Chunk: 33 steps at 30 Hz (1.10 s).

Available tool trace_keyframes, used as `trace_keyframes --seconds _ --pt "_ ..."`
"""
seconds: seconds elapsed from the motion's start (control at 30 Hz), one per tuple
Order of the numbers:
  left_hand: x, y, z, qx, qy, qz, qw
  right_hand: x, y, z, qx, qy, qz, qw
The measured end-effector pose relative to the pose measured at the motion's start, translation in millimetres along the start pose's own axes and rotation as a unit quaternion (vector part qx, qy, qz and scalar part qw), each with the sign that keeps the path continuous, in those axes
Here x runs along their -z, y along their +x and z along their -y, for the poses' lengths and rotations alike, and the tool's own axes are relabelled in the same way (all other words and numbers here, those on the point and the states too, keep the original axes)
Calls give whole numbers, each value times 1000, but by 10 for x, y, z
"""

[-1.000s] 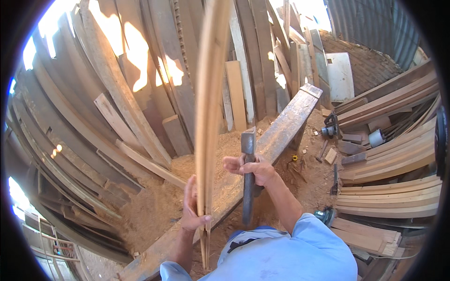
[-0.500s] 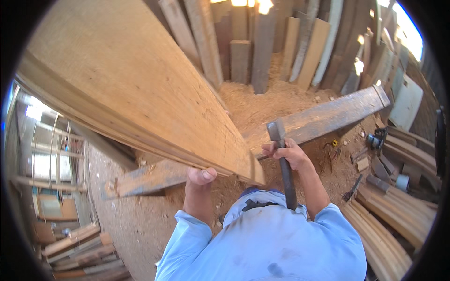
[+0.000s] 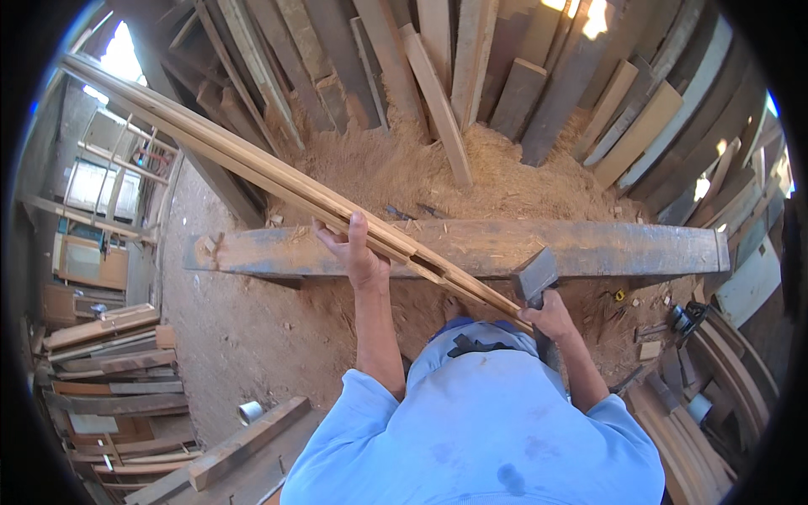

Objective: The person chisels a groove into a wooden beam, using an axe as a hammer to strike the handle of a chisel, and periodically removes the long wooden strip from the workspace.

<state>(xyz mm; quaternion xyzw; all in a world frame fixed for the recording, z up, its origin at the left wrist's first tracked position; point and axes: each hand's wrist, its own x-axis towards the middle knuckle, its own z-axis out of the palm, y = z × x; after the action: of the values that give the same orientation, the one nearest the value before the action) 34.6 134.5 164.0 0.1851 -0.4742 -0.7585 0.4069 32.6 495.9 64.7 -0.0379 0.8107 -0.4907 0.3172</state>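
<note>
A long wooden board (image 3: 227,152) slants across in front of me, its narrow grooved edge turned up. A slot (image 3: 425,268) is cut into that edge toward the near end. My left hand (image 3: 362,252) grips the board around its middle, thumb over the edge. In my right hand (image 3: 551,316) is a hammer (image 3: 537,274), its dark blocky head upward and the handle mostly hidden below the fist. The fingers of that hand also meet the board's near end. Beneath the board lies a thick, low wooden beam (image 3: 623,248) strewn with shavings.
Planks (image 3: 438,101) lean upright along the far side above heaped sawdust (image 3: 497,189). Stacked timber (image 3: 118,370) lies at left, and curved wooden pieces (image 3: 690,446) at right near a power tool (image 3: 686,318). A white cylinder (image 3: 250,411) stands by a lower-left timber.
The board has turned from its broad face to its narrow edge, and its far end has swung down and left. My right hand, with the hammer, has come to the board's near end.
</note>
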Motion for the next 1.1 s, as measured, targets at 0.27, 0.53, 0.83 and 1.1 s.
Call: trace_keyframes --seconds 0.27,0.53,0.83,1.1 --pt "1001 113 741 106 -26 -113 988 -418 297 263 30 -78 130 988" --pt "1677 -74 1511 201 -29 -224 953 -408 598 633 -28 -243 209 947" --pt "1130 -321 1645 219 -28 -284 933 205 1432 432 -3 -218 354 910" --pt "593 -559 2091 215 -44 -275 936 856 2031 450 -26 -317 425 847"
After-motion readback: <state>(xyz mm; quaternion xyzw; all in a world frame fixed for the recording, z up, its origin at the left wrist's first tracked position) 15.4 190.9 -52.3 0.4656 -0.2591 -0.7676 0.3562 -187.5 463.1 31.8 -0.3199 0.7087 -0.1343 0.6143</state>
